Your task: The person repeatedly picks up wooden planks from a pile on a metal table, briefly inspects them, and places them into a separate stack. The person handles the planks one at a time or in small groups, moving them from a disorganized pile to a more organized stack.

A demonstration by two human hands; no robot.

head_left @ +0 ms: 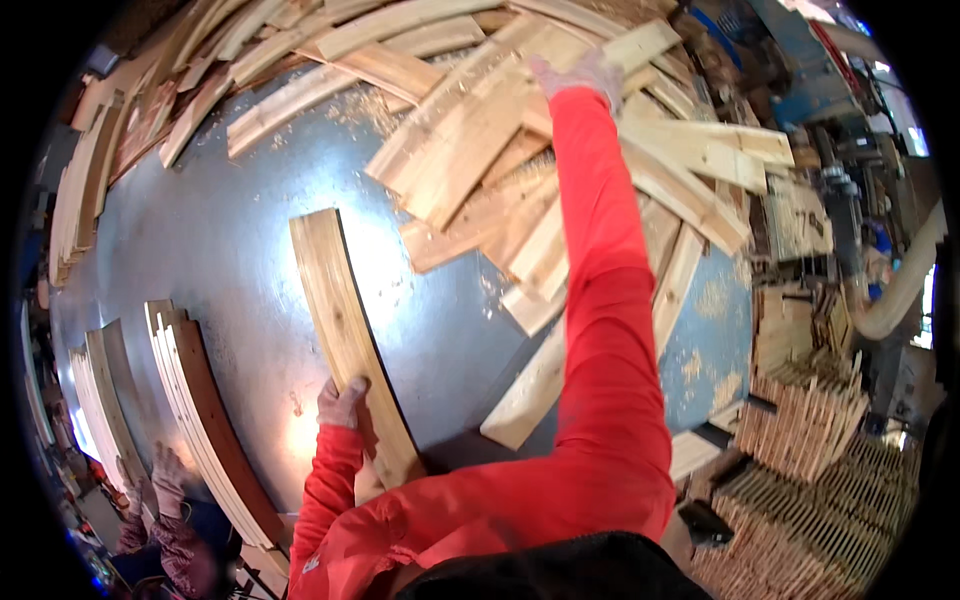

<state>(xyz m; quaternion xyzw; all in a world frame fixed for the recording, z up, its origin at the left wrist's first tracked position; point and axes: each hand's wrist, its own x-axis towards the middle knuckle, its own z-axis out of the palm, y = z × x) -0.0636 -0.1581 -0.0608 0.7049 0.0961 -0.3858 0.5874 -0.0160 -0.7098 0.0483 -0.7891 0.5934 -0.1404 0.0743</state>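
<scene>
My left hand (342,402) is closed around the edge of a long wooden board (342,300), its near end close to my body. The board lies lengthwise on the grey metal table (240,240), with a knot showing in its face. My right arm stretches far forward over a heap of loose boards (465,150). On the heap's far part, my right hand (582,78) rests with thumb and fingers apart, touching a short pale board (642,46). Its fingertips are partly hard to make out.
Stacked boards (205,410) stand at the left, beside another person's hands (168,478). More planks (285,110) line the far edge, with shavings (365,112) around them. Piled wooden strips (800,430) and machinery (850,200) are at the right.
</scene>
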